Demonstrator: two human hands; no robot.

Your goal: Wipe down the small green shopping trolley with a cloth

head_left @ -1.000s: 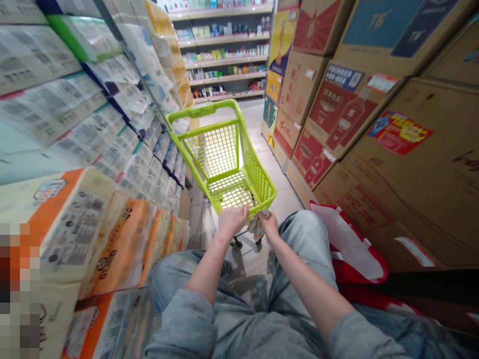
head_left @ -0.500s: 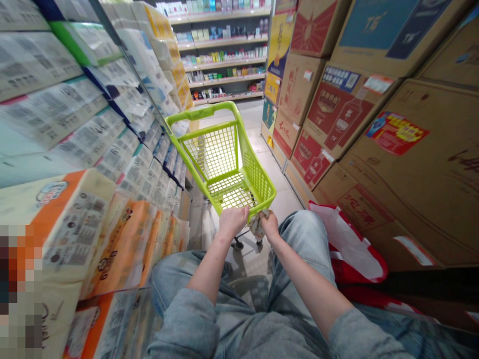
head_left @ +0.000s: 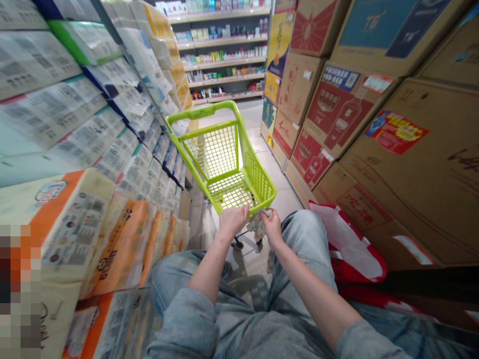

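Observation:
A lime-green shopping cart [head_left: 258,174] with mesh walls stands in the aisle in front of my knees, its basket holding nothing that I can see. My left hand [head_left: 232,219] is closed around the near rim of the basket. Just to its right, my right hand [head_left: 272,225] pinches a crumpled, pale patterned cloth [head_left: 258,225] at the rim's near right corner. The cloth hangs down beside the rim; whether it touches the rim I cannot tell. Small dark wheels show below the basket.
Wrapped tissue packs [head_left: 127,244] are stacked along the left side. Cardboard cartons [head_left: 392,164] rise on the right, with a red and white bag [head_left: 355,244] standing by my right knee. Shelves [head_left: 224,65] of small goods close off the far end of the aisle.
My right hand has shifted slightly right, away from the rim, and more of the cloth shows, hanging looser. The left hand and the cart have stayed in place.

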